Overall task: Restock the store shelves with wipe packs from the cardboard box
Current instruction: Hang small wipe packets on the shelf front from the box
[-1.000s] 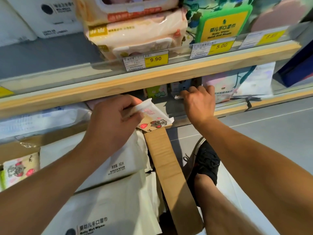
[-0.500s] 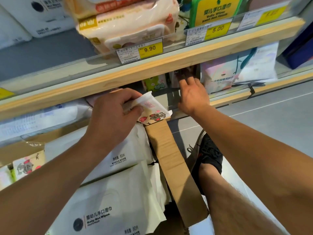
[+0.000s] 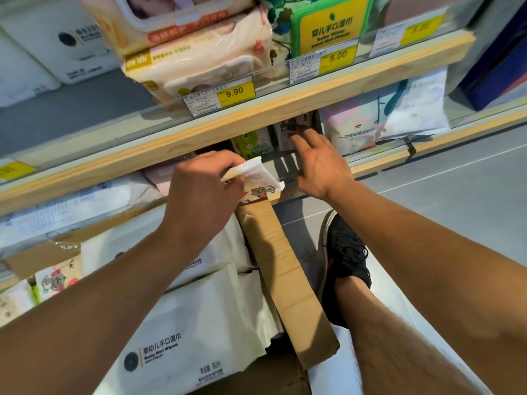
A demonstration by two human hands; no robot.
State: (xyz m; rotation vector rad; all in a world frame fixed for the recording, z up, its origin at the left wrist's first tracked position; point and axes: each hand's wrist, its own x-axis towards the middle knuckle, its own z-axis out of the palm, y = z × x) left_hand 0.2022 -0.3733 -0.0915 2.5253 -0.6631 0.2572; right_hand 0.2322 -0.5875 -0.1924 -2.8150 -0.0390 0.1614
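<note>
While the small pack point(image 3: 256, 181) is held at the front edge of the lower shelf point(image 3: 379, 159), the left hand point(image 3: 204, 195) grips it with curled fingers, about 12 o'clock from the box point(image 3: 288, 280). The right hand point(image 3: 319, 163) reaches into the shelf at 1 o'clock, fingers straight and spread, their tips touching a shelved pack point(image 3: 296, 125) that stands beside a green pack point(image 3: 252, 145). Between both hands lies an open slot, judged to be the target position.

Below, large white packs point(image 3: 176, 337) fill the box, whose flap point(image 3: 285, 269) stands up just under the held pack. A black shoe point(image 3: 346, 260) rests at 3 o'clock from the flap. The upper shelf point(image 3: 256, 121) carries further packs and price tags point(image 3: 235, 92).

Risks, as judged:
- Clearance under the upper shelf looks tight; a tilted entry may snag the pack's crimped edge.
- Pushing the shelved pack could topple its neighbours into the slot.
- A loose grip may drop the pack behind the flap.
</note>
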